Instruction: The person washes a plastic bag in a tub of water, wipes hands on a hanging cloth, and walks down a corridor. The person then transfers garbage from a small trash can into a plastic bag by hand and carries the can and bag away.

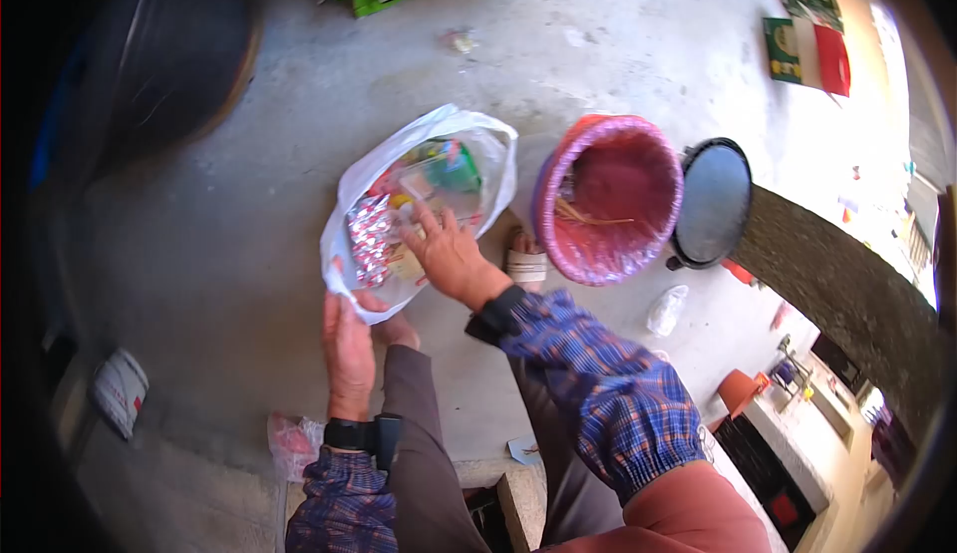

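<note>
A white plastic bag [342, 204] stands wide open in front of me. In it lie a shiny red-and-silver wrapper [370, 239], a clear-and-green package [454, 169] and other wrappers. My left hand [349, 349] grips the near left edge of the bag between thumb and fingers. Over the bag's opening, my right hand [452, 254] reaches in from the right with its fingers apart, touching or just above the contents. Its fingertips partly hide what lies beneath them. I see nothing held in that hand.
Right of the bag stands a bin [543, 214] lined with pink plastic, thin sticks inside. Beside it is a dark-rimmed round lid or basin [716, 204]. A crumpled clear bag [668, 310] and a pink bag [294, 443] lie on the floor. A large dark tub [184, 64] is at upper left.
</note>
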Tool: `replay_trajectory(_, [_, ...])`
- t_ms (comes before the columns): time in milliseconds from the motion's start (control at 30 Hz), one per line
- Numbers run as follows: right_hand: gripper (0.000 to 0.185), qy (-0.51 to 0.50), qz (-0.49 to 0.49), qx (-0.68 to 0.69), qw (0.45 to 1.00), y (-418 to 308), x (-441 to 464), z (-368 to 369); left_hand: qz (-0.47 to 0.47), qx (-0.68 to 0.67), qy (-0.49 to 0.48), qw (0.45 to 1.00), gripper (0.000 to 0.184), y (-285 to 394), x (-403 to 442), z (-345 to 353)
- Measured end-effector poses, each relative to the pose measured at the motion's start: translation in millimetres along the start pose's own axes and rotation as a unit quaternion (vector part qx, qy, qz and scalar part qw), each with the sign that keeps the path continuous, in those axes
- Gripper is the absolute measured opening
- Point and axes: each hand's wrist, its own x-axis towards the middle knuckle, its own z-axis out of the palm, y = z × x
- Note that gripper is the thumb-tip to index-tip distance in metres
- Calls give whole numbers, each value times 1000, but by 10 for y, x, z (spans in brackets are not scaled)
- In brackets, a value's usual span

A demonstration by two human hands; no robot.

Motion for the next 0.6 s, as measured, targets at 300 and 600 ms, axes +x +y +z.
replay_trajectory(300, [29,202,226,204,931,1651,-1044,-770,-25,33,9,999,54,64,51,191])
replay_trajectory(600, [88,-71,378,120,915,2441,-183,220,-35,110,18,993,57,-158,27,441])
